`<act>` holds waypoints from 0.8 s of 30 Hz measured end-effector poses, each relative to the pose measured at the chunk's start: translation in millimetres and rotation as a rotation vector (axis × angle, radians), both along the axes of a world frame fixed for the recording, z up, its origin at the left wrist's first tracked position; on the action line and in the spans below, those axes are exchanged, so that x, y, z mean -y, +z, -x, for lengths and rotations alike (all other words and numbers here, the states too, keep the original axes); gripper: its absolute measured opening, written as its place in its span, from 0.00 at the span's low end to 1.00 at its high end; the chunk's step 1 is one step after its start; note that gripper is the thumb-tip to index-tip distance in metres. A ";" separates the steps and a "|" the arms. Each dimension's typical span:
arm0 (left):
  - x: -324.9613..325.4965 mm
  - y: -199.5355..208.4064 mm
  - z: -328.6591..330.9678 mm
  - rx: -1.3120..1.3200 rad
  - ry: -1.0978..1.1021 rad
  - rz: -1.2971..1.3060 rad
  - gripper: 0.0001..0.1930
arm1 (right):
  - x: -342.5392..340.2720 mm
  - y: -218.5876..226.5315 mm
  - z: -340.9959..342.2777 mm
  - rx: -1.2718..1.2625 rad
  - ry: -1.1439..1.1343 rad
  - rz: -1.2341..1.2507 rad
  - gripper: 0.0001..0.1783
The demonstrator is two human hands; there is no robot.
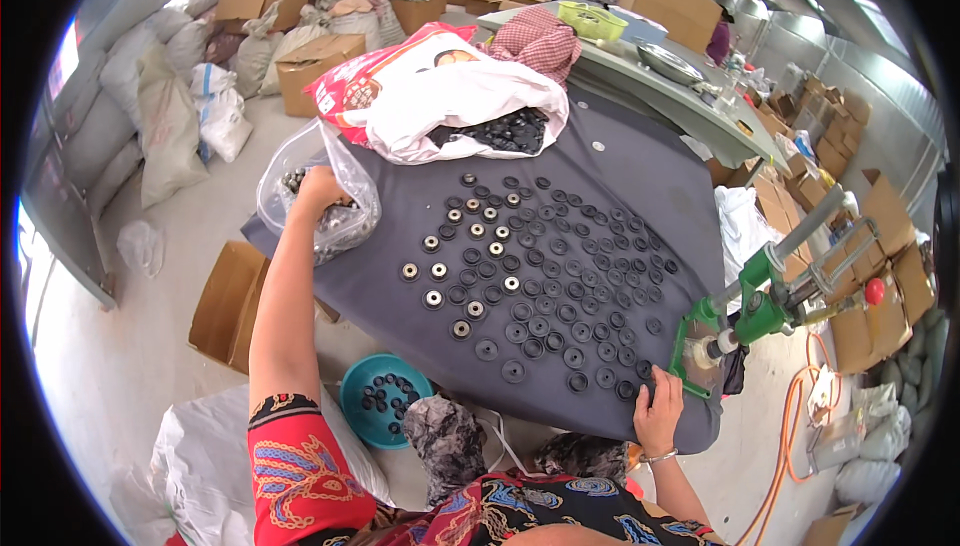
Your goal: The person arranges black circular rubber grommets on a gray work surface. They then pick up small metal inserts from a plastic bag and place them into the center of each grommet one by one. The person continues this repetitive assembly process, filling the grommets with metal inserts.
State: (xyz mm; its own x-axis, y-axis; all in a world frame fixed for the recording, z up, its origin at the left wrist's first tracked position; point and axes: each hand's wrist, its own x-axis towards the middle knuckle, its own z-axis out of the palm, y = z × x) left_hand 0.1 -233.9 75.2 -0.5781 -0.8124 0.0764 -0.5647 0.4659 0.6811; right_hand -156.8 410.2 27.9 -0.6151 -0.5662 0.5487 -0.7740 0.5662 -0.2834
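My left hand [320,191] reaches into a clear plastic bag [348,231] at the table's left edge. Small silver ring-shaped parts [292,180] show around it; its fingertips are hidden among them. My right hand [657,412] lies on the near right of the dark cloth [390,216], fingers stretched out and apart, close to the nearest black wheels [626,389]. Many black plastic wheels [573,357] lie flat across the cloth. Several toward the left carry a silver ring in the centre, such as one wheel [433,299].
A green hand press [765,314] with a red knob stands at the table's right edge. A white and red sack [420,96] of black parts lies at the back. Below the table sits a teal basin [358,426] of wheels. Cartons [225,306] and an orange hose [790,436] flank the table.
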 end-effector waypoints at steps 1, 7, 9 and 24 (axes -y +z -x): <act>-1.4 -3.3 1.0 -0.246 0.064 -0.211 0.09 | 0.1 0.3 0.2 -0.016 0.002 0.000 0.23; -11.2 24.8 -10.1 -0.910 0.306 -0.896 0.03 | 1.0 5.2 -3.0 -0.035 0.002 0.017 0.22; 0.1 15.7 -14.5 -1.148 0.307 -1.045 0.05 | 1.6 4.5 -2.1 -0.040 0.012 0.022 0.22; -108.6 47.3 9.9 -1.770 0.253 -1.327 0.09 | -1.0 2.4 4.2 -0.110 0.014 0.066 0.21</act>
State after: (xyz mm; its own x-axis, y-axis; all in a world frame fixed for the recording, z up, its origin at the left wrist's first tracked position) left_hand -9.8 -125.3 122.5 -0.4682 -0.8488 -0.2456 0.8381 -0.5146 0.1808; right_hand -161.0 411.2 30.3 -0.5413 -0.5349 0.6487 -0.8104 0.5377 -0.2328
